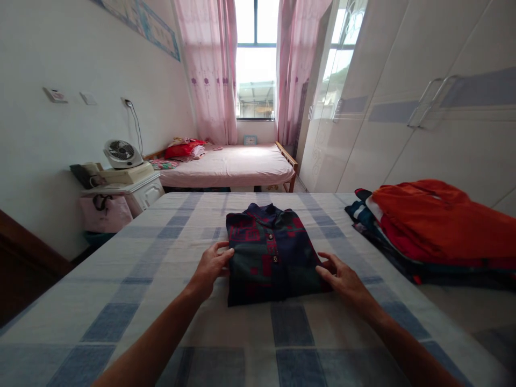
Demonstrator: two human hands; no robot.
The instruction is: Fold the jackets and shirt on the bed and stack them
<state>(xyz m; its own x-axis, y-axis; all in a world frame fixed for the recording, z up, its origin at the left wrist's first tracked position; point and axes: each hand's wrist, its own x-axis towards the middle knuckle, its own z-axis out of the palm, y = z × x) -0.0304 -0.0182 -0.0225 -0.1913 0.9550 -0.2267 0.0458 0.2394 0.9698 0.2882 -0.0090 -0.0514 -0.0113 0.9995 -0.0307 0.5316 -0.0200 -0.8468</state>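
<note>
A folded dark shirt (pixel 258 269) in navy, green and deep red lies on the bed in front of me, collar pointing away. Two round buttons show on its red-patterned placket. At its left edge is my left hand (pixel 209 269), thumb on the fabric and fingers curled around the side. My right hand (pixel 341 277) takes the opposite edge in the same way, its thumb on top of the cloth. Some fingertips of both hands are hidden at the shirt's edges.
A pile of folded clothes (pixel 435 226), orange on top, sits at the right of the checked bedsheet (pixel 133 290). White wardrobes (pixel 387 134) line the right wall. Beyond are a pink-covered bed (pixel 242 164) and a cabinet (pixel 147 191) with a small fan (pixel 122 153).
</note>
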